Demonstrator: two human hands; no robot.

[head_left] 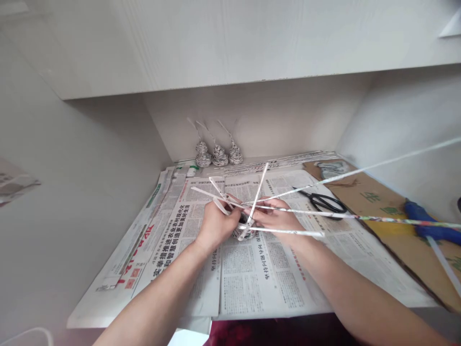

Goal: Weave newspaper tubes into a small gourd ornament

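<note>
Between my hands sits a small round woven piece [245, 232] of rolled newspaper, with several white paper sticks standing out from it in a star. My left hand [219, 220] is closed around its left side, thumb pressed near the base of the sticks. On the other side, my right hand [275, 217] grips a long rolled paper strand [309, 213] close to the weave; its fingertips are partly hidden by the sticks. That strand runs far to the right and turns multicoloured. A second long strand [342, 177] slants up to the right edge.
Newspaper [248, 283] covers the desk. Gourd-shaped woven pieces [220, 156] stand at the back wall beside a pile of paper sticks [277, 162]. To the right lie black-handled scissors [327, 204], cardboard [374, 206] and a blue glue gun [428, 223]. A cabinet panel [252, 43] overhangs the desk.
</note>
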